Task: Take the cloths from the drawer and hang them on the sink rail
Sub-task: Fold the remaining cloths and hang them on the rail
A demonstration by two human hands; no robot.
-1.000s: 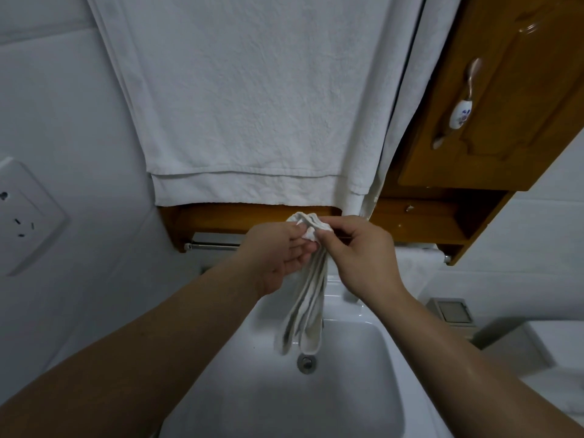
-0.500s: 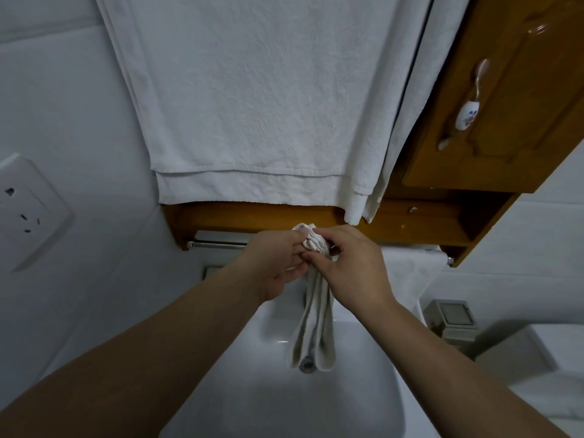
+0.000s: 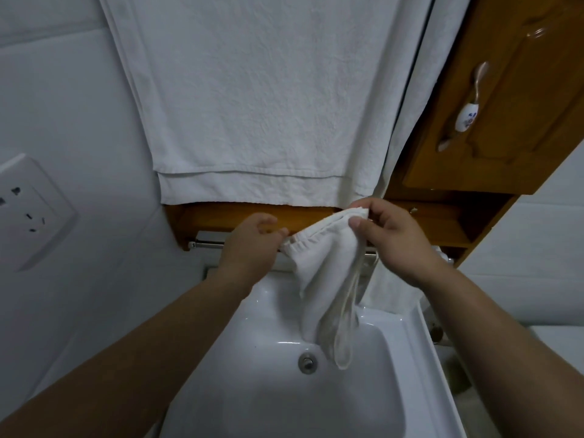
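A small white cloth (image 3: 325, 279) hangs over the white sink (image 3: 284, 390), its top edge stretched between my two hands. My left hand (image 3: 249, 248) pinches the cloth's left corner just in front of the metal sink rail (image 3: 205, 245). My right hand (image 3: 398, 241) grips the right corner a little higher, near the wooden shelf (image 3: 221, 216). The cloth's lower end dangles down toward the drain (image 3: 306, 363). Most of the rail is hidden behind my hands and the cloth. No drawer is in view.
A large white towel (image 3: 252, 105) hangs down the wall above the shelf. A wooden cabinet door (image 3: 505, 105) with a ceramic handle is at the upper right. A wall socket (image 3: 28, 210) sits at the left. More white fabric (image 3: 388, 295) lies behind the sink's right rim.
My hands have drawn apart, spreading the bunched cloth's top edge out wide. My right hand moved right and up; the cloth now hangs broader.
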